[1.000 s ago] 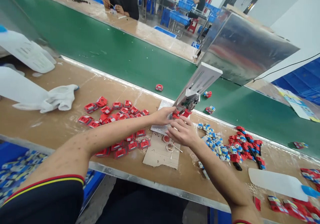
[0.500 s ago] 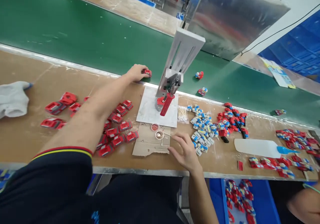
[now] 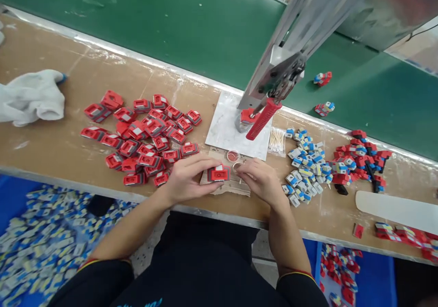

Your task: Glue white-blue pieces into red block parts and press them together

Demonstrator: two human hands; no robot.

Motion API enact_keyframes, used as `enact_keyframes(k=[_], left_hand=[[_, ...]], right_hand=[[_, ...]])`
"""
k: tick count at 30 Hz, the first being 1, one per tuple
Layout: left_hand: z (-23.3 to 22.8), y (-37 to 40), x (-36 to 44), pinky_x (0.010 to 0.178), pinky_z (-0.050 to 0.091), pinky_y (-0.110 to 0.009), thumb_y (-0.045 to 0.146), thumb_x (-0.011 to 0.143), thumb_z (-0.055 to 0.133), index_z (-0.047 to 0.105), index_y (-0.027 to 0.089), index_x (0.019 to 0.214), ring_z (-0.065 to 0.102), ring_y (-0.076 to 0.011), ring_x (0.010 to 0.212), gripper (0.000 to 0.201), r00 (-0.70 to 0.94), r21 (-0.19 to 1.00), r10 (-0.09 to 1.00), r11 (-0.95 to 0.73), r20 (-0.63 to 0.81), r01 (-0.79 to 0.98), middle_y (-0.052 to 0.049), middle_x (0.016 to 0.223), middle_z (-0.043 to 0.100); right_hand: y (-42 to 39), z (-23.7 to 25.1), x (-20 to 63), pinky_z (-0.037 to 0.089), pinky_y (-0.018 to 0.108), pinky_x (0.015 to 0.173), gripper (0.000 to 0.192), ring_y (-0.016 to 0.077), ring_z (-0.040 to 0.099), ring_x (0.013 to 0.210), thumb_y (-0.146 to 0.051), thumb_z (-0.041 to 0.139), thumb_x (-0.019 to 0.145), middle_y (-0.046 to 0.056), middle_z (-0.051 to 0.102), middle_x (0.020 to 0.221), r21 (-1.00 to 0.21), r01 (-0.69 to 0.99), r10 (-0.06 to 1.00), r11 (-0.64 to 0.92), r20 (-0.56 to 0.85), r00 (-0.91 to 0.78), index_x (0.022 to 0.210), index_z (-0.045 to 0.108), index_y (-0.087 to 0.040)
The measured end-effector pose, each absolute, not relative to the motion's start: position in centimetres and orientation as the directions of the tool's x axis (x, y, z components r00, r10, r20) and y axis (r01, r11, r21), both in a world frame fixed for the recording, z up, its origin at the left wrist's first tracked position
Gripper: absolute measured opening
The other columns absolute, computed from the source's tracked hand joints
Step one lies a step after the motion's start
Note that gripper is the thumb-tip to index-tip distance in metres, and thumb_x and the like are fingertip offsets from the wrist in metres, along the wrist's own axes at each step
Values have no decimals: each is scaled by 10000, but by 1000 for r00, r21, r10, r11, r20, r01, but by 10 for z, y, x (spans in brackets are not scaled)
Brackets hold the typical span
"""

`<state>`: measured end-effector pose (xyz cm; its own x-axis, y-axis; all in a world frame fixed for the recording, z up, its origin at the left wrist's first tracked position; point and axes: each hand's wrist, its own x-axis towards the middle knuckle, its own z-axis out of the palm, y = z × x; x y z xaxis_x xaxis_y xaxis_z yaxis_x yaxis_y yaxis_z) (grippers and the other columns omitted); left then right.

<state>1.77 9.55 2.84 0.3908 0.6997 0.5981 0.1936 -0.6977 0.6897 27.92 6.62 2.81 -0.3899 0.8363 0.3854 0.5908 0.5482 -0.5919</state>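
The left hand (image 3: 186, 179) has its grip clamped on a red housing (image 3: 219, 174), held just over the cardboard (image 3: 229, 187) at the near edge of the desk (image 3: 61, 152); the right hand (image 3: 263, 181) sits just beside it, fingertips pinched together near a small ring (image 3: 236, 166), though whether they clamp anything I cannot tell; a red-filled cap (image 3: 233, 155) lies touching the cardboard's far edge. The housing sits close to the desk edge, so a slack grip could drop it into the blue bin (image 3: 34, 234) below, among the loose parts; the right hand works close to the cap, and a careless knuckle could tip or smear it; the ring looks light enough to be flicked away. Behind the hands the press (image 3: 273, 76) leans over its white plate (image 3: 226, 131), its red handle (image 3: 263, 119) hanging down toward them, the thing most in the way of any reach forward. Left lies a heap of red housings (image 3: 143, 138) and a white glove (image 3: 32, 97); right, cotton swabs (image 3: 277, 139), blue-and-white parts (image 3: 306, 165) and red assemblies (image 3: 359, 161); beyond, the green belt (image 3: 153, 28) carries two finished pieces (image 3: 323, 92).
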Motion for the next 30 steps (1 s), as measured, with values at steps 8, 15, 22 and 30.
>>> enact_keyframes(k=[8, 15, 22, 30], left_hand=[[-5, 86, 32, 689, 670, -264, 248, 801, 889, 747, 255, 1212, 796, -180, 754, 435, 382, 713, 703, -686, 600, 142, -52, 965, 832], [-6, 83, 33, 685, 657, -252, 259, 829, 873, 742, 241, 1191, 785, -169, 746, 386, 329, 714, 705, -691, 628, 118, -54, 949, 823], [-7, 83, 31, 682, 650, -255, 311, 848, 867, 767, 248, 1146, 768, -162, 715, 321, 313, 727, 724, -674, 615, 130, -44, 922, 822], [-6, 86, 33, 676, 636, -237, 252, 826, 881, 732, 191, 1133, 767, -154, 702, 346, 281, 684, 679, -723, 678, 97, -61, 887, 813]], right_hand=[[54, 53, 262, 618, 355, 626, 164, 195, 752, 695, -162, 812, 925, 3, 798, 798, -769, 251, 785, 588, 617, 51, 1027, 766, -283], [48, 40, 234, 707, 324, 620, 85, 203, 822, 698, -204, 790, 963, 9, 820, 816, -871, 94, 873, 482, 486, 30, 997, 731, -255], [45, 34, 232, 727, 312, 623, 97, 204, 832, 709, -190, 783, 965, 17, 824, 844, -889, 102, 892, 447, 451, 20, 978, 705, -247], [47, 35, 232, 723, 302, 635, 144, 198, 831, 717, -129, 803, 933, 20, 834, 861, -873, 105, 877, 477, 480, 5, 997, 728, -235]])
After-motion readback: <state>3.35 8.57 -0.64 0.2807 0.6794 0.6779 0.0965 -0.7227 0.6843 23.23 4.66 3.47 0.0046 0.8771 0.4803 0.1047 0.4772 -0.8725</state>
